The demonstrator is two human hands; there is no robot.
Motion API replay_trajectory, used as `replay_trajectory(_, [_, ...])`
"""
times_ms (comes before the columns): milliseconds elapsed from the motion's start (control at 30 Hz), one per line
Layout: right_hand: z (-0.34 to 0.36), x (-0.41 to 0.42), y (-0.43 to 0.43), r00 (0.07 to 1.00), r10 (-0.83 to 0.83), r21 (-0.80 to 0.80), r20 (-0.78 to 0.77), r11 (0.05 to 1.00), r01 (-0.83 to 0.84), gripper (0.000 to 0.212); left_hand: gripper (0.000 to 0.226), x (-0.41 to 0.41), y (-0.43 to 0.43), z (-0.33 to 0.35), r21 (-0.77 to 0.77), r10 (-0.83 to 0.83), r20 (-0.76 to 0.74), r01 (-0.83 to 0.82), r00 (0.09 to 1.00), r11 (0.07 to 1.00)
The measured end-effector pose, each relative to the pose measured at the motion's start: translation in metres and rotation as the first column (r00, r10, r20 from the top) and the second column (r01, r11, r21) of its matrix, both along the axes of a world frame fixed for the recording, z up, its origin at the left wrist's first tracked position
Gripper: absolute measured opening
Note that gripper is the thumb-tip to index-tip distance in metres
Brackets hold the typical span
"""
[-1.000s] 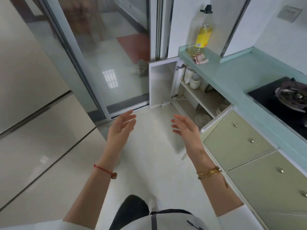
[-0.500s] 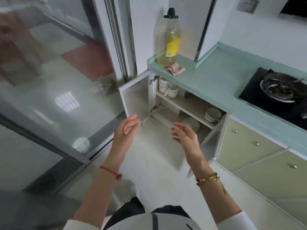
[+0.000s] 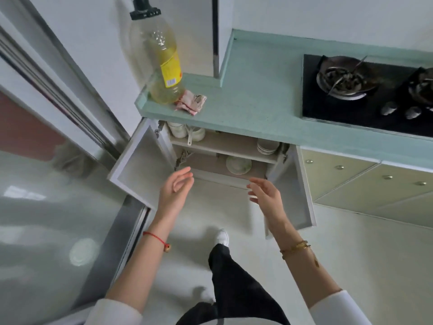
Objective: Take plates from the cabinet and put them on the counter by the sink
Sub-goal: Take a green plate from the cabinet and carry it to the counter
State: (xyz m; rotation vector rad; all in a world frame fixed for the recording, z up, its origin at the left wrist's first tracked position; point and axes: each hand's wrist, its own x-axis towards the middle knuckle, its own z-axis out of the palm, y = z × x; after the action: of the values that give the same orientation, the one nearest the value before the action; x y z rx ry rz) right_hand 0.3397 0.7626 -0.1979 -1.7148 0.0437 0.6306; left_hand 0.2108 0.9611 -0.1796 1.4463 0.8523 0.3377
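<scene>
The low cabinet [image 3: 220,146] under the teal counter [image 3: 255,102] stands with both doors swung open. A stack of white plates [image 3: 267,146] sits at the right end of its upper shelf. On the lower shelf lies one white dish [image 3: 238,164]. White cups [image 3: 185,132] stand at the left of the upper shelf. My left hand [image 3: 174,191] and my right hand [image 3: 266,193] hover in front of the cabinet opening, palms facing each other, fingers apart, holding nothing. No sink is in view.
A big oil bottle [image 3: 161,59] and a crumpled pink cloth [image 3: 191,103] sit on the counter's left end. A black gas hob [image 3: 367,95] with burners lies to the right. The open doors [image 3: 140,165] [image 3: 296,191] flank my hands. A glass sliding door [image 3: 46,207] is on the left.
I have stepped closer to the cabinet and now look straight down into it. Both hands have moved forward to just before the opening, still holding nothing.
</scene>
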Motion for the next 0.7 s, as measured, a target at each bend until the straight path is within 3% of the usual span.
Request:
replay_trajectory(400, [-0.132,0.133,0.099,0.988,-0.133,-0.176,-0.079,0.977,0.117,0.017,0.026,0.157,0.114,-0.135,0.032,-0.247,-0.189,0.257,0.95,0.966])
replay_trajectory(500, [-0.194,0.164,0.117,0.981,-0.173,-0.223,-0.088,0.963,0.15,0.009,0.026,0.195,0.127,-0.201,0.028,-0.302,-0.222,0.316,0.927,0.948])
replay_trajectory(700, [-0.357,0.223,0.138,0.972,-0.212,-0.311,-0.104,0.935,0.171,0.019,0.024,0.258,0.143,-0.355,0.047,-0.384,-0.27,0.41,0.883,0.911])
